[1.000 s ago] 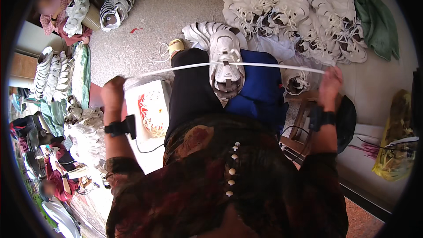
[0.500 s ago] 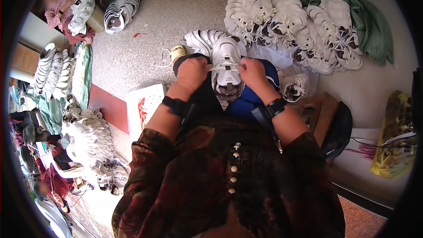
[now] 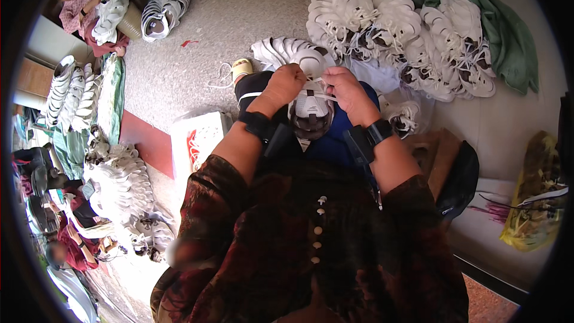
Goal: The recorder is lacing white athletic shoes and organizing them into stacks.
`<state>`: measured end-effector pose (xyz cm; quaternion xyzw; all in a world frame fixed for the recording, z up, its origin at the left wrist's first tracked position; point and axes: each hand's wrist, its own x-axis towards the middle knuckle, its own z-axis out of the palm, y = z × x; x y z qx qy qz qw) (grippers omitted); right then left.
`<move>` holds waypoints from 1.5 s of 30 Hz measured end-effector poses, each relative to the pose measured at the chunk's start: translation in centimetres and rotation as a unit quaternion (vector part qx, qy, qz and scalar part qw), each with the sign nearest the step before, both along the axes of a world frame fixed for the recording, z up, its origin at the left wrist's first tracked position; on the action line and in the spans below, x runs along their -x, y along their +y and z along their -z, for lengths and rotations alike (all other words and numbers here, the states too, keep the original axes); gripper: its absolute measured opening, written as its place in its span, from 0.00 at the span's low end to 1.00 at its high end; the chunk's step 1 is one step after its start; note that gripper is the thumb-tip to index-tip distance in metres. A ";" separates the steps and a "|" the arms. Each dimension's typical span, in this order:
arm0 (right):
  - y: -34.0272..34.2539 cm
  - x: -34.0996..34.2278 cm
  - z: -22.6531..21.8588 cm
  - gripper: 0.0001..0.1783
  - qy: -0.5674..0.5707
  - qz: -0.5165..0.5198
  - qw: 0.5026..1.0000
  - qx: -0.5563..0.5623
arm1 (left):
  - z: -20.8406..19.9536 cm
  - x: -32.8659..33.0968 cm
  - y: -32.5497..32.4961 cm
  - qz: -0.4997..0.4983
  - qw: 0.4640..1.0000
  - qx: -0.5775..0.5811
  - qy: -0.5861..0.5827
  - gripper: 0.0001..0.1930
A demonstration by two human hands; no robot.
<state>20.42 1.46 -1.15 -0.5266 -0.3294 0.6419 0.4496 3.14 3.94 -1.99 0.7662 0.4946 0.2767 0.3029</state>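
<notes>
A white sneaker (image 3: 311, 109) lies across my lap, its brown-lined opening toward me and its toe pointing away. White shoelace (image 3: 317, 88) runs over its tongue. My left hand (image 3: 286, 86) is closed in a pinch at the lace, above the shoe's left side. Opposite it, my right hand (image 3: 345, 90) pinches the lace on the right, with loose strands beside its fingers. The fingertips partly cover the front lacing. Just beyond the toe, a row of nested white sneakers (image 3: 280, 52) rests against my knees.
A big heap of white sneakers (image 3: 394, 24) lies ahead right beside green cloth (image 3: 505, 48). To my left stands a white box with red laces (image 3: 194, 143). More stacked shoes (image 3: 119, 182) lie farther left. A co-worker (image 3: 84, 12) sits far left. A wooden stool (image 3: 433, 149) is at my right.
My hands have moved away from me toward the shoe's toe and closer together, the left one shifting right. The lace, earlier stretched across the shoe between them, now shows loose strands near my right hand.
</notes>
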 end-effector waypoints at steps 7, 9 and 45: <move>0.1 -1.1 1.8 0.06 -0.350 -0.022 0.901 -0.254 | -0.3 1.1 0.0 0.060 0.986 0.134 -0.077 0.13; -0.4 -1.1 2.2 0.05 -0.377 -0.006 0.888 -0.261 | -0.5 1.1 -0.6 0.040 0.990 0.126 -0.049 0.13; -5.2 -1.7 -0.8 0.14 -0.528 -0.135 0.776 -0.316 | -2.1 2.4 -6.1 0.027 0.985 -0.116 0.125 0.16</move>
